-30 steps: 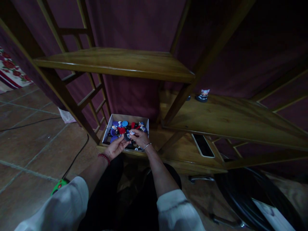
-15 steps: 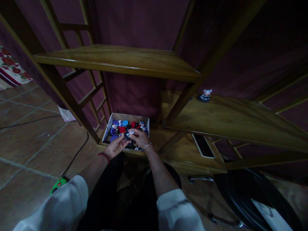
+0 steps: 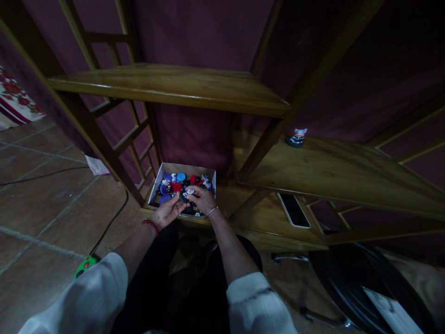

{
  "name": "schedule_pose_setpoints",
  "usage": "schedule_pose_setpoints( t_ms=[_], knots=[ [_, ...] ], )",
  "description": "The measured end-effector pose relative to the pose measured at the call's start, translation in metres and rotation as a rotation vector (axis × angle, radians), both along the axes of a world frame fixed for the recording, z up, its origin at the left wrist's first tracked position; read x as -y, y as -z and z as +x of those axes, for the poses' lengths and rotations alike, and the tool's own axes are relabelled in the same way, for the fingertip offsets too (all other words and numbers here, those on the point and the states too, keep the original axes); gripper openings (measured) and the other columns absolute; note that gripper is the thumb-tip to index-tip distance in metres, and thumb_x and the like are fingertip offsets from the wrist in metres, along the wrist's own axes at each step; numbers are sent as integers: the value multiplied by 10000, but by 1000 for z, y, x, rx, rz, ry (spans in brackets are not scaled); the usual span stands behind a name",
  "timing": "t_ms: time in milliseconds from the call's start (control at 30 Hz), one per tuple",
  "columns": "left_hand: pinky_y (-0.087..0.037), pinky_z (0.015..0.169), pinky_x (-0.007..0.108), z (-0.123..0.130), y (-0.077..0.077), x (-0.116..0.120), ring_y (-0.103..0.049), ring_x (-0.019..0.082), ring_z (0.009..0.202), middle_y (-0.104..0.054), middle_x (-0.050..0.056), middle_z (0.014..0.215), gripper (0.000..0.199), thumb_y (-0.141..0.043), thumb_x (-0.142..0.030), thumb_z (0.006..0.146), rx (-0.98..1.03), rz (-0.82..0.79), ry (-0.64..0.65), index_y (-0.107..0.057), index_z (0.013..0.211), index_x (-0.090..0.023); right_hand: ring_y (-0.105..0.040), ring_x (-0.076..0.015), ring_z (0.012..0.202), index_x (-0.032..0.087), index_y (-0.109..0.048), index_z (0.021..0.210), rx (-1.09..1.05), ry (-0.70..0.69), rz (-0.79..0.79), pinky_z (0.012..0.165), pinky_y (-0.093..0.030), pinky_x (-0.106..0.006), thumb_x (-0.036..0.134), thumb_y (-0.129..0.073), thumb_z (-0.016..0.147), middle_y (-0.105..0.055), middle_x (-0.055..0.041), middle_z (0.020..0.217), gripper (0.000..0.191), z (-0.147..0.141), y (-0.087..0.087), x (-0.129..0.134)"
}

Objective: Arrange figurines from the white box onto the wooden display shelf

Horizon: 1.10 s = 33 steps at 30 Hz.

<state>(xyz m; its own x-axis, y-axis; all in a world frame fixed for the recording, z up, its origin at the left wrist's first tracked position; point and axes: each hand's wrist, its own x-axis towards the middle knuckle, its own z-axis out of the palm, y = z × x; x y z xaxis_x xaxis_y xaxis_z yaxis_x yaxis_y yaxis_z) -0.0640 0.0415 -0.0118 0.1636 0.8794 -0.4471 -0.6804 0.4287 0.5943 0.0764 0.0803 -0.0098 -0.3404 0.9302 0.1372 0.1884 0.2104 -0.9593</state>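
Note:
Between my two hands is a small figurine point(image 3: 184, 195) with a dark round base and a pale top. My left hand point(image 3: 167, 213) grips its base side from the left. The fingers of my right hand point(image 3: 202, 199) pinch it from the right. Both hands are over a shallow white box point(image 3: 154, 187) full of small figurines and round bases in blue, purple, red and black. Part of the box's contents is hidden behind my hands. Another figurine point(image 3: 297, 138) on a dark base stands on the right-hand shelf.
The box sits on the low wooden shelf, under a higher shelf point(image 3: 167, 90). A phone-like white-framed slab point(image 3: 294, 210) lies to the right. A black round stool or chair seat point(image 3: 358, 278) is at lower right. A green power strip point(image 3: 85, 265) and its cable lie on the tiled floor.
Almost nothing differs. Both hands hold the figurine over the box at the same place, and the view has shifted very slightly.

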Motion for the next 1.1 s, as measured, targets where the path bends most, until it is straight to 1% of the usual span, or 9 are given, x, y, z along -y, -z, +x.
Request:
schedule_pose_setpoints(
  t_ms=[167, 333, 533, 700, 833, 1100],
  knots=[
    [-521, 666, 229, -1, 0, 0, -618, 119, 668, -643, 67, 738, 138, -500, -201, 798, -13, 8, 14, -572, 837, -91, -606, -128, 689, 209, -623, 884, 2, -13, 3, 652, -483, -237, 207, -568, 668, -651, 14, 761, 223, 1, -3, 1],
    [-518, 675, 233, 0, 0, 0, -618, 122, 685, -647, 76, 763, 141, -504, -201, 795, -13, 25, 13, -580, 836, -90, -611, -134, 728, 223, -616, 890, 26, -1, 43, 698, -481, -253, 228, -573, 673, -655, 20, 798, 222, 0, 0, 0],
    [-509, 718, 246, 0, -2, 2, -613, 114, 716, -648, 65, 784, 123, -507, -188, 792, 22, 10, -8, -586, 828, -102, -608, -136, 737, 238, -605, 908, 87, 35, 77, 713, -480, -265, 242, -578, 680, -653, 20, 839, 230, -2, 4, -1],
    [-508, 720, 245, 1, -1, 2, -612, 107, 719, -648, 64, 773, 132, -479, -177, 808, 9, 16, -22, -585, 818, -99, -604, -133, 722, 222, -598, 909, 102, 46, 103, 709, -477, -263, 245, -589, 672, -649, 10, 843, 238, -2, 0, 1],
    [-507, 724, 244, 1, 1, 2, -612, 106, 728, -648, 61, 776, 123, -490, -181, 803, 4, 22, -23, -585, 818, -103, -602, -133, 711, 212, -595, 905, 105, 51, 93, 700, -477, -264, 245, -591, 671, -647, 7, 819, 236, -3, -1, 2],
    [-502, 741, 250, -1, 3, 2, -612, 112, 742, -647, 69, 794, 114, -513, -175, 787, 22, 40, -8, -591, 828, -102, -601, -136, 734, 216, -593, 901, 102, 66, 87, 713, -476, -270, 256, -598, 667, -648, 4, 835, 238, -4, 3, 0]
  ],
)
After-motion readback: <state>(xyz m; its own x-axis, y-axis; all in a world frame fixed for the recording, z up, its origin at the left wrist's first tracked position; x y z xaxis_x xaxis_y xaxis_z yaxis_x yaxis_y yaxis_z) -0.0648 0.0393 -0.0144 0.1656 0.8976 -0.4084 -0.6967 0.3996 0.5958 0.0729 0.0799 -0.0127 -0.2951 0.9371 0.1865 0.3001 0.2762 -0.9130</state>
